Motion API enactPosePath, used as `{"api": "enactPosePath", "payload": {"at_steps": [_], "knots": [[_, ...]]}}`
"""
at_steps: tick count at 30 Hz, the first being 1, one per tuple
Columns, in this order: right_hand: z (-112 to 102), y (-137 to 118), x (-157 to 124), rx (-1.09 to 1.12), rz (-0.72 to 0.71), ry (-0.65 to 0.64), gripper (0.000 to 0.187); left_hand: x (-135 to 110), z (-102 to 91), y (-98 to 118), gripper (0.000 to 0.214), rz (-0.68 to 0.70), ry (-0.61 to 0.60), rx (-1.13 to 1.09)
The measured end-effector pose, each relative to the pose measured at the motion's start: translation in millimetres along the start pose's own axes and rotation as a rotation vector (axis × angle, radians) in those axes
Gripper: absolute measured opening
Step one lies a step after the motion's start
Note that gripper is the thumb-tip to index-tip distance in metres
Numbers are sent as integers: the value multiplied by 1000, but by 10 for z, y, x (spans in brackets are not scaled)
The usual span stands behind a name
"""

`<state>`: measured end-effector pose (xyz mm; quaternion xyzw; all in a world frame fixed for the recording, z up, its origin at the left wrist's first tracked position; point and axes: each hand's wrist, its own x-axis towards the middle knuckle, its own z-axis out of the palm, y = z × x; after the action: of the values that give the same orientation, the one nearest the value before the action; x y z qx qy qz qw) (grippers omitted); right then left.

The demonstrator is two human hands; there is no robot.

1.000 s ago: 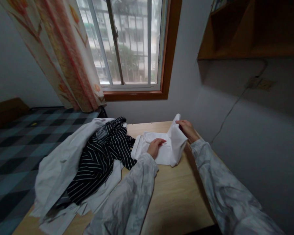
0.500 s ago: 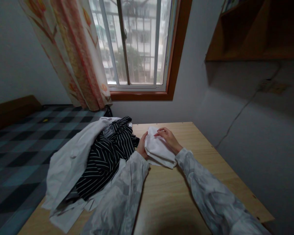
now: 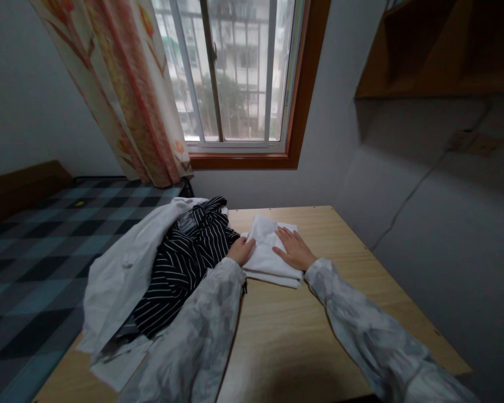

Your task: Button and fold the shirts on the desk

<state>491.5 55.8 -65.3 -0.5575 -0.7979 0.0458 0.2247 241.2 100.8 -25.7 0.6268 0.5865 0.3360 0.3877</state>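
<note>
A white cloth (image 3: 264, 258), folded into a layered, roughly square bundle, lies on the wooden table (image 3: 273, 330). My right hand (image 3: 294, 249) rests flat on its upper right part, fingers spread. At the bundle's left edge, my left hand (image 3: 241, 251) is closed on the fabric, thumb side up; some of its fingers are hidden. Just left of that hand is a heap of clothes: a black garment with white stripes (image 3: 185, 257) and a white garment (image 3: 121, 274) draped along its left side.
A bed with a dark checked cover (image 3: 29, 274) adjoins the table on the left. Behind are a window (image 3: 235, 84) and a flowered curtain (image 3: 126, 95). A wooden shelf (image 3: 437, 92) hangs on the right wall, above a cable (image 3: 407, 198).
The white bundle, earlier held tilted between both hands, now lies flatter on the table. My right hand has gone from curled fingers to a flat, spread palm on it.
</note>
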Motion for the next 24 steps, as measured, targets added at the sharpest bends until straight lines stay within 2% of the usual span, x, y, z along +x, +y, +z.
{"api": "enactPosePath", "payload": {"at_steps": [3, 6, 10, 12, 14, 16, 18, 20, 22, 24], "knots": [[-21, -33, 9, -26, -26, -62, 73, -42, 42, 26, 16, 33, 4, 73], [-54, 53, 86, 7, -29, -75, 76, -149, 62, 39, 16, 84, 4, 193], [-44, 215, 290, 32, 112, 38, 77, -372, 70, 89, 36, 134, -52, 465], [-10, 250, 375, 31, 181, 73, 73, -484, 66, 132, 49, 186, -23, 602], [26, 249, 417, 17, 192, 100, 67, -568, 51, 174, 59, 274, 33, 725], [46, 228, 421, -18, 170, 134, 62, -608, 27, 201, 65, 429, 59, 826], [40, 205, 405, -65, 125, 146, 59, -607, 11, 196, 71, 643, 28, 896], [12, 187, 386, -104, 55, 128, 57, -585, 18, 145, 74, 809, -52, 929], [-33, 171, 375, -127, -7, 100, 56, -567, 52, 45, 73, 858, -122, 929], [-85, 142, 382, -141, -52, 73, 57, -565, 96, -80, 71, 836, -150, 907]]}}
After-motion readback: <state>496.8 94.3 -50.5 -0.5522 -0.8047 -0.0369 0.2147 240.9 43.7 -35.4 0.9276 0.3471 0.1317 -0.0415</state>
